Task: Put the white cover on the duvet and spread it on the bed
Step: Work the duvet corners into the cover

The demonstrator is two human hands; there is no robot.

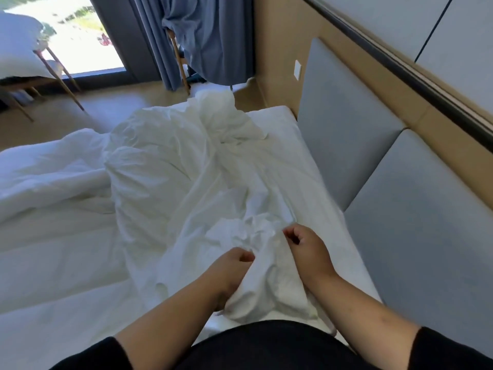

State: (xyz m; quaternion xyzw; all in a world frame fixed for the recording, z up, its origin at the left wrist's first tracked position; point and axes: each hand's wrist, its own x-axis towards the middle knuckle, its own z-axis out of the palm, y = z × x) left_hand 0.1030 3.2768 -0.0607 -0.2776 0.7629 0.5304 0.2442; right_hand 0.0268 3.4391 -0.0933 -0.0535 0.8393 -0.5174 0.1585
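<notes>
Head view, white cover (186, 166): thin, creased cotton, long axis running from the hands toward the window, bunched on the bed (280, 124).
Duvet (45, 166): puffy, left of cover.
Left hand (229, 265): clenched on cover edge.
Right hand (304, 244): pinching same edge; both equally near.

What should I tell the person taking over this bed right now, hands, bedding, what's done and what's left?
Left hand: gripping the near edge of the white cover.
Right hand: pinching the same edge, closer to the headboard.
The cover lies crumpled along the bed; the duvet lies bunched beside it.
Done: the cover's edge is in hand.
Left: put the duvet in the cover, then spread it flat.
</notes>
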